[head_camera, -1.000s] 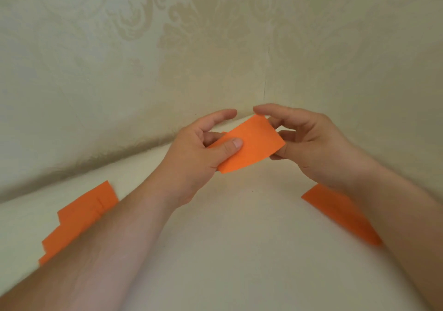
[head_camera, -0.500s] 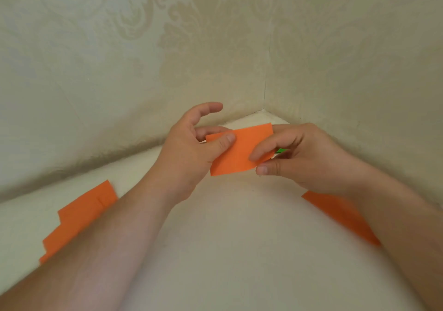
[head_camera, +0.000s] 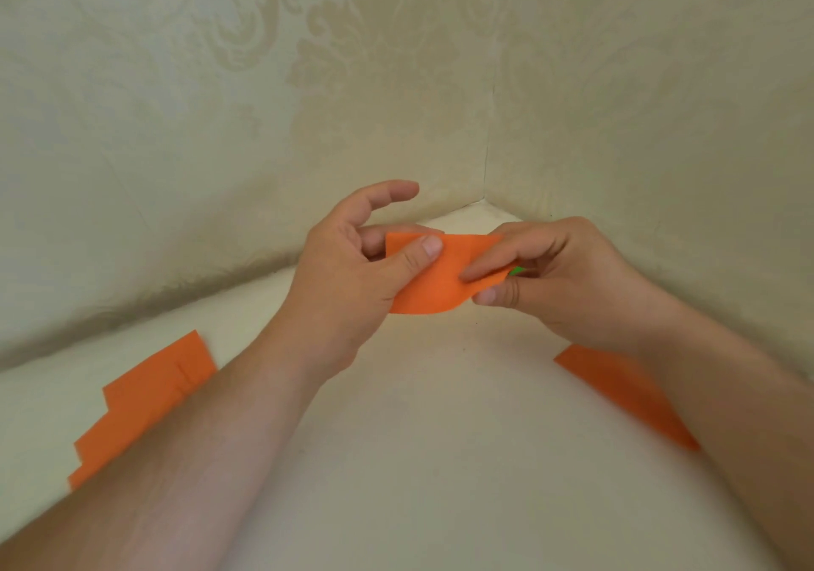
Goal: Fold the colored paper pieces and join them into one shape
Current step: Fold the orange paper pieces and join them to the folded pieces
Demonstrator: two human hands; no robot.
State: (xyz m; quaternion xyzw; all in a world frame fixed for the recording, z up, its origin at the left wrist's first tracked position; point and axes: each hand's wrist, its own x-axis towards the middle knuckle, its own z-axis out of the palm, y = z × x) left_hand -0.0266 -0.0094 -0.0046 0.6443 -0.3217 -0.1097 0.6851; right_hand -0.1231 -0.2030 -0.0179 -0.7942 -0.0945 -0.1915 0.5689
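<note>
Held above the pale surface (head_camera: 440,460) near the far corner, an orange paper piece (head_camera: 434,282) is pinched at either end by the left hand (head_camera: 352,271) and right hand (head_camera: 559,280), fingers clamped, apparently bending it for a fold.

This looks like a room in a home: two walls covered in cream damask wallpaper (head_camera: 352,55) with a faint leafy ornament meet in a corner (head_camera: 486,174), and a plain off-white surface (head_camera: 418,460) runs right up against them; nothing plainly marks a workshop, lab or shop
</note>
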